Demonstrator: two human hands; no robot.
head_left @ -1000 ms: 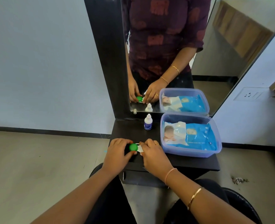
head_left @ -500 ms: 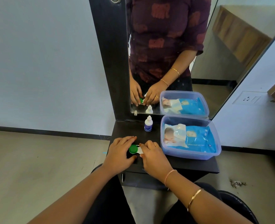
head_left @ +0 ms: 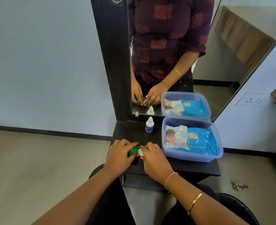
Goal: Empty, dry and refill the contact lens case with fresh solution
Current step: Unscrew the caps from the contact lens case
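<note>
A contact lens case lies on the black shelf near its front left corner. Its green cap is pinched between the thumb and fingers of my left hand. My right hand presses on the white half of the case, hiding most of it. A small white dropper bottle of solution with a blue label stands upright farther back, capped, by the mirror.
A clear plastic box holding a blue pack of wet wipes fills the shelf's right side. A tall mirror rises behind the shelf. A wall socket is at the right. The floor lies to the left.
My left fingers have shifted around the green cap, which now sits a little more exposed and tilted. My head has moved, so the shelf sits lower in view. The bottle and box are unmoved.
</note>
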